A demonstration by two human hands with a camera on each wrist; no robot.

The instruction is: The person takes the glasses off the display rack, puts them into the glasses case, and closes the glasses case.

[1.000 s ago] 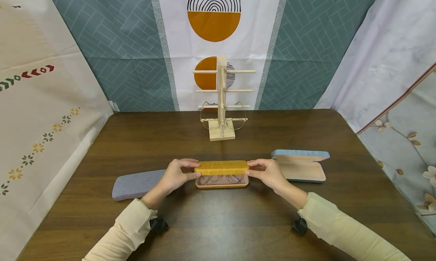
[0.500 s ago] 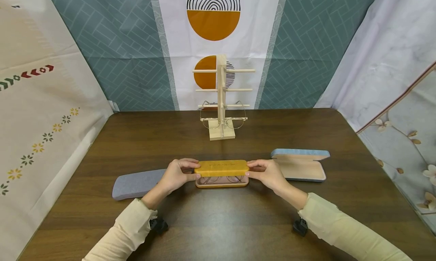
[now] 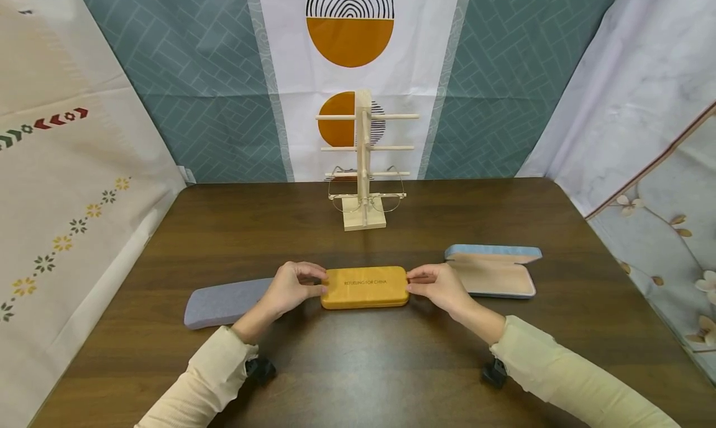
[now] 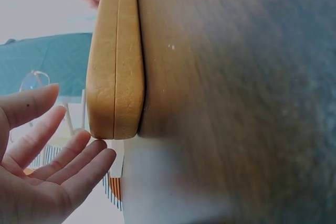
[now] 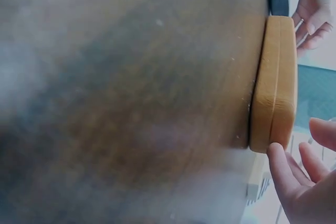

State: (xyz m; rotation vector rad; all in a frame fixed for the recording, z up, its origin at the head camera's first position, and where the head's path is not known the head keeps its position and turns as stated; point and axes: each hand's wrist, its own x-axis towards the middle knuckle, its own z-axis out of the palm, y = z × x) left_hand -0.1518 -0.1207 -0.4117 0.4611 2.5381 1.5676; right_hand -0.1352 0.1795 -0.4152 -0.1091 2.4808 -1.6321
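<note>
A yellow glasses case (image 3: 365, 289) with dark lettering on its lid lies closed in the middle of the table. The glasses inside it are hidden now. My left hand (image 3: 293, 287) is at the case's left end; in the left wrist view its fingers (image 4: 89, 169) are spread, with tips close to or touching that end. At the other end is my right hand (image 3: 440, 282), fingers loosely extended. One fingertip (image 5: 275, 150) appears to touch the case in the right wrist view. Neither hand grips it.
A grey-blue glasses case (image 3: 224, 302) lies closed at the left, partly behind my left hand. An open blue case (image 3: 495, 279) stands on the right. Behind is a wooden display stand (image 3: 364, 161) carrying thin-framed glasses (image 3: 386, 196). Fabric hangs around the table (image 3: 363, 366).
The yellow case's lid has come down from partly open to closed, covering the glasses inside. My hands stay at its ends, and their hold on the lid has loosened.
</note>
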